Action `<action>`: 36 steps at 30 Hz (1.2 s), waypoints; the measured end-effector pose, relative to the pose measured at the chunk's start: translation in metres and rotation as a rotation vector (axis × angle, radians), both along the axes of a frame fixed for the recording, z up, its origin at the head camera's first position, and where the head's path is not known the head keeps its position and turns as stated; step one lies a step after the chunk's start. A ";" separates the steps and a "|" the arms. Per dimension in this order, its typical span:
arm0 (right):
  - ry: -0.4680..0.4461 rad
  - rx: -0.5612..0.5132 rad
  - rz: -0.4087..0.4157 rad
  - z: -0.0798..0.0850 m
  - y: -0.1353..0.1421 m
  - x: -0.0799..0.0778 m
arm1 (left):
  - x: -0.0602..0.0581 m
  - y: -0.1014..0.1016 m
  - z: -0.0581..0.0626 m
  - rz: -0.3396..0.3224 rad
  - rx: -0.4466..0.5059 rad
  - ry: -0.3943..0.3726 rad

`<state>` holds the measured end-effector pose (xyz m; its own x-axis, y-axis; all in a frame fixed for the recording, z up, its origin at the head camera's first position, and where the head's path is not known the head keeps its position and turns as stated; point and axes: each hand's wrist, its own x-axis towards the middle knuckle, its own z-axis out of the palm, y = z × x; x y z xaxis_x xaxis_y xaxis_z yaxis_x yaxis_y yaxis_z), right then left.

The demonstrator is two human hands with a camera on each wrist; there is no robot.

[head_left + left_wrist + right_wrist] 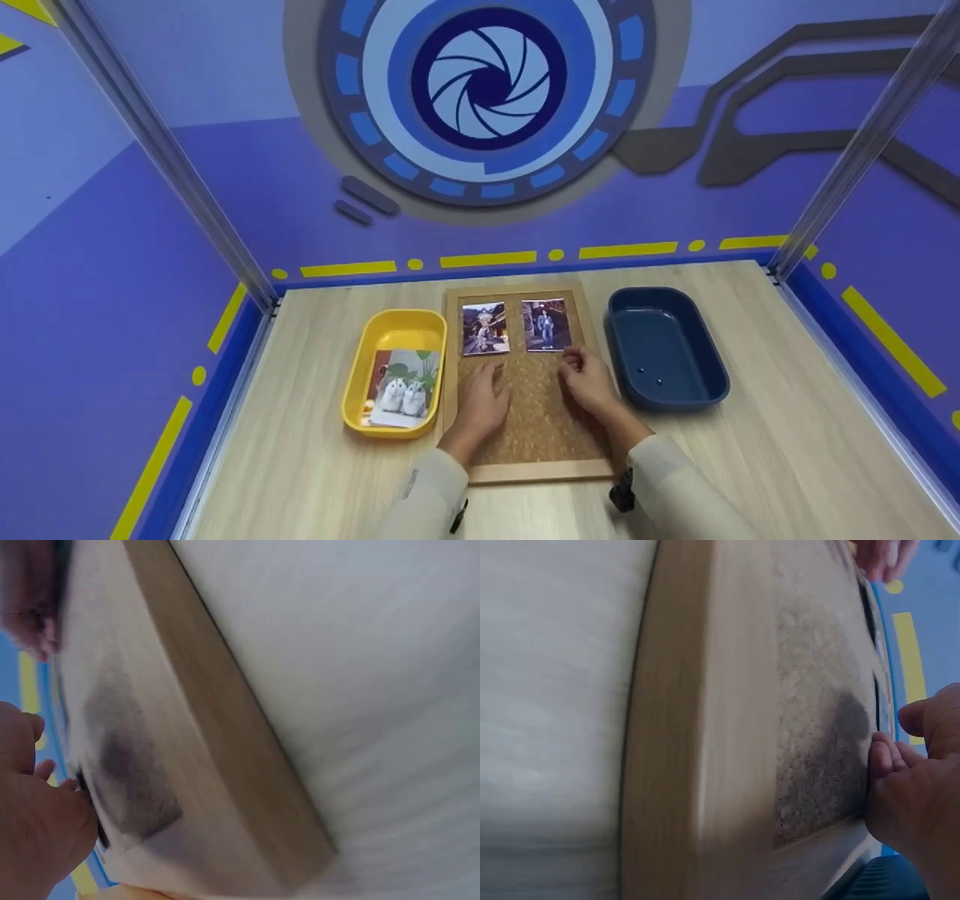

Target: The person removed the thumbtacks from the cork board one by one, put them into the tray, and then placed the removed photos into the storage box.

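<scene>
A rectangular board (544,431) of speckled, grainy cork in a pale wooden frame lies flat on the table (802,442), between two trays. The wrist views show the frame as a thick, square-edged moulding. Two photo prints, the left print (486,330) and the right print (546,325), lie side by side on its far half; both are thin, rectangular and glossy.

The left hand (481,412) is over the left part of the cork below the left print, fingers loosely bent, thumb apart. The right hand (592,382) is at the near right corner of the right print, fingers bent inward, thumb clear of them; no object is visible in either. Contact with the cork cannot be determined.

The yellow tray (409,330), smooth and round-cornered, stands at left and contains a print (409,386) showing two white animals and green leaves. The dark blue tray (660,337), of similar shape, stands at right with two small shiny pieces (649,376) on its floor. The table top is pale with wood grain; a printed blue-purple panel (255,187) rises behind.

Obstruction: hands and light sleeves (424,491) cover portions of the cork and frame; both wrist views are partly blurred.
</scene>
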<state>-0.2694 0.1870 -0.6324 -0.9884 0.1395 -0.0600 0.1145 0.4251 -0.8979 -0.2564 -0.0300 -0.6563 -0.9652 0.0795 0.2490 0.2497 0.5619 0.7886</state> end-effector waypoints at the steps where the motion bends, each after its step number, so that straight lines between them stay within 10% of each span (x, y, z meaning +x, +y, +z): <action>1: -0.004 0.003 0.004 0.000 0.000 -0.001 | -0.004 0.003 -0.001 0.005 -0.025 0.003; 7: -0.014 0.043 0.015 -0.001 0.006 -0.007 | -0.011 0.024 0.024 0.007 -0.179 -0.122; 27: 0.098 0.079 -0.069 -0.012 -0.012 -0.042 | -0.033 0.056 0.010 0.275 -0.220 -0.095; 36: 0.147 0.120 -0.064 -0.015 -0.013 -0.056 | -0.039 0.055 0.008 0.290 -0.196 -0.086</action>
<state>-0.3249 0.1739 -0.6472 -0.9741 0.2001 0.1051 0.0163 0.5259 -0.8504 -0.2953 0.0251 -0.6485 -0.9713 -0.1630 0.1734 -0.0049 0.7421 0.6703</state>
